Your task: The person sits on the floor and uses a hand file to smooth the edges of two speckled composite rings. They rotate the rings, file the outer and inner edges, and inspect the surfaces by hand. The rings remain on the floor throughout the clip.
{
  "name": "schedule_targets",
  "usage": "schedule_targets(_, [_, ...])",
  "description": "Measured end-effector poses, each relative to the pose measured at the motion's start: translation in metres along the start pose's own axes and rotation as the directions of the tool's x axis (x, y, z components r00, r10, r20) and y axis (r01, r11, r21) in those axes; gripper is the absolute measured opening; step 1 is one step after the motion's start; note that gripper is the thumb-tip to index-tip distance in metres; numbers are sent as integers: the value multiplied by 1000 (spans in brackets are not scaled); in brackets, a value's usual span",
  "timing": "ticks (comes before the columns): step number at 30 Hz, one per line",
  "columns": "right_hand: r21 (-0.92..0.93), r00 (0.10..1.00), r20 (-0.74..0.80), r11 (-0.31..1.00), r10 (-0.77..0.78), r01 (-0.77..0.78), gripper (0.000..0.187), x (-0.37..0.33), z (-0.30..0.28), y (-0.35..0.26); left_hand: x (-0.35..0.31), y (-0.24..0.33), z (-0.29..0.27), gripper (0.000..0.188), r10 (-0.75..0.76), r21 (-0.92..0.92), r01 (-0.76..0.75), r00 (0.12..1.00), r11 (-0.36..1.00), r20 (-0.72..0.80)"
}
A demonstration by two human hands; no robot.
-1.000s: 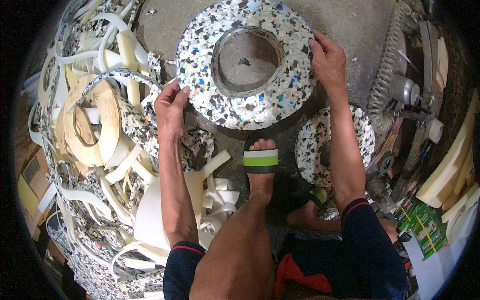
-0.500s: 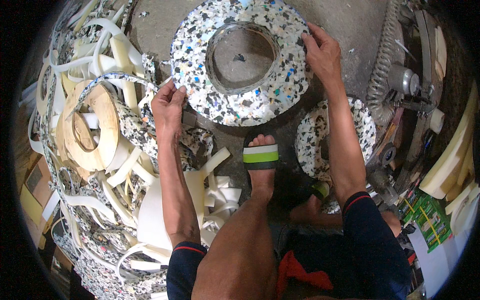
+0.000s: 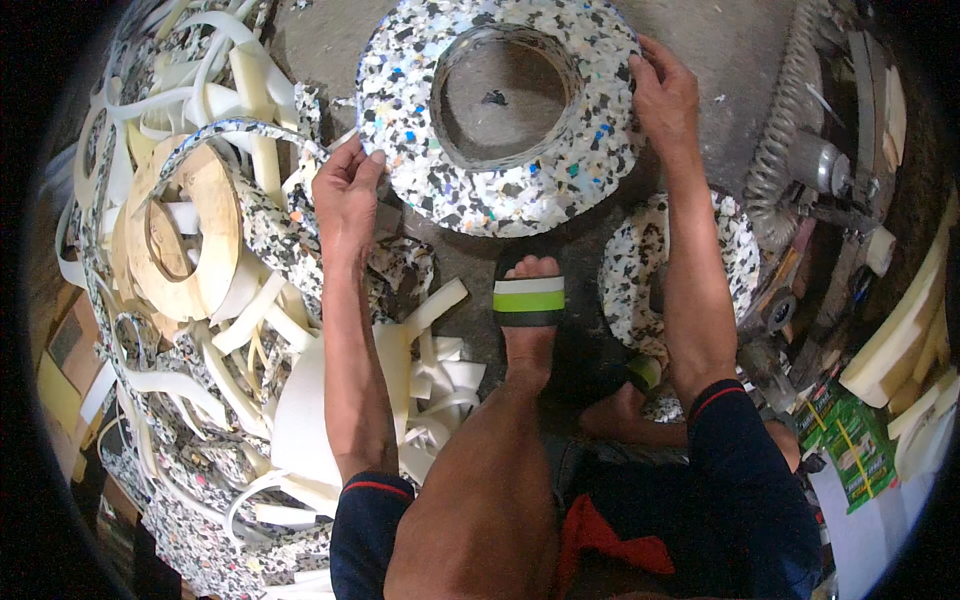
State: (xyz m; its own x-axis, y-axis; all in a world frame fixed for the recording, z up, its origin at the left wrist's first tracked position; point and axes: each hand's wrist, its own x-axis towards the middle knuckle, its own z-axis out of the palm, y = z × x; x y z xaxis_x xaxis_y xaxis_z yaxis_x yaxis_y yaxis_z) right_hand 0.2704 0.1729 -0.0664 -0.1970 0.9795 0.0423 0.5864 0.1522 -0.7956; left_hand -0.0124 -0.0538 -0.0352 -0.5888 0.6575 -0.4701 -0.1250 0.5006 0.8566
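A thick, speckled foam ring (image 3: 500,202) in white, black and bits of blue hangs in front of me, its round centre hole showing the floor. My left hand (image 3: 346,200) pinches at its left edge, fingers bent together with the thumb close against the rim. On the opposite edge, my right hand (image 3: 668,105) grips with thumb and bent fingers; the fingertips behind the ring are partly hidden. Below my right forearm lies a second speckled foam ring (image 3: 733,255) on the floor, partly covered by the arm.
Tangled white and speckled foam offcuts (image 3: 180,400) heap up on the left, with a pale flat ring (image 3: 215,255) among them. At right stand a machine with a coiled hose (image 3: 775,150), green packets (image 3: 850,450) and cream foam pieces (image 3: 890,345). My sandalled foot (image 3: 530,295) rests below the ring.
The held ring has shifted a little to the right, both hands moving along with it. The whole view has also shifted slightly.
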Motion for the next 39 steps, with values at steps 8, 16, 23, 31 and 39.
schedule_targets(8, [-87,999,37,996,34,-31,38,3,1,1,4,-4,4,32,36,68,-35,999,997,-17])
schedule_targets(16, [-154,997,-32,986,63,-67,45,-5,0,2,8,-5,7,41,-29,-53,22,993,998,-117])
schedule_targets(23, [-188,982,41,967,183,-172,56,-33,-16,-4,26,-1,9,47,-106,-80,106,994,991,7])
schedule_targets(31, [-262,910,122,871,-397,415,51,-92,-22,-40,20,-22,21,58,-170,-123,159,982,980,-83])
schedule_targets(39, [-61,734,523,841,-432,538,55,-162,-24,-60,-41,-28,34,48,-243,18,244,968,970,-60])
